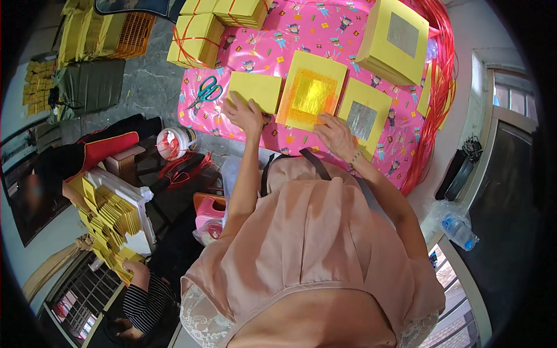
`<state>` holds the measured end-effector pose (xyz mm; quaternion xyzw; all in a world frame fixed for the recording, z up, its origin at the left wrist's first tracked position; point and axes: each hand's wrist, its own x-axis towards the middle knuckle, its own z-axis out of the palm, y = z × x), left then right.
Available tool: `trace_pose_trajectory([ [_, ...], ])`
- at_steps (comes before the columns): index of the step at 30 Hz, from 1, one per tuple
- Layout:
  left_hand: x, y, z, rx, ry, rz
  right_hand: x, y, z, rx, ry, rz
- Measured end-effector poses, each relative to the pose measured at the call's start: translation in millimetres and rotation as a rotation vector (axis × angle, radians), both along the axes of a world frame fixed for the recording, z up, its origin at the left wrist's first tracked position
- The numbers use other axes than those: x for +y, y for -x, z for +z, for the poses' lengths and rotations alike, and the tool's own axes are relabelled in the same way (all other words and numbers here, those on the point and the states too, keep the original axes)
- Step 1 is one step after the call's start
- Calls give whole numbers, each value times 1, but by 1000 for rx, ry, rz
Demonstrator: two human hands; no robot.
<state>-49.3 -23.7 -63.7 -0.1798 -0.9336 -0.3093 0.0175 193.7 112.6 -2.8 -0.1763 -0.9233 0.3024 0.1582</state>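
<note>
On the table are three low piles of yellow joss paper in a row. My left hand (245, 114) rests at the lower left corner of the plain yellow pile (255, 87), its fingers apart and lightly bent. The middle pile of joss paper (310, 93) has a shiny gold foil square with an orange border. At that pile's lower right corner, my right hand (337, 136) has its fingers drawn together on the paper's edge. Just right of it lies a silver-foil pile (361, 119), partly covered by the hand. Green-handled scissors (207, 91) lie left of the plain pile.
A tall silver-foil stack (394, 40) stands at the back right beside hanging red strings (444, 87). Tied yellow bundles (194, 42) sit at the back left of the pink tablecloth (270, 52). Lower left, other people handle folded yellow paper (110, 220) near a white bucket (174, 143).
</note>
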Motion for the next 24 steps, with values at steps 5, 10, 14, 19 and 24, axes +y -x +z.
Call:
trace_pose_trajectory([
  [5,-3,-6,-11,-24,244,-125,2,3,3,-7,212,-118],
  [10,-3,-4,-7,-34,209,-155,8,3,-8,0,257,-131],
  [14,-3,-4,2,-94,174,-147,12,3,-12,-15,316,-151],
  [19,-9,3,15,50,133,-185,13,5,-10,-12,348,-145],
  [24,14,-10,69,187,-104,-557,14,1,-14,38,323,-191],
])
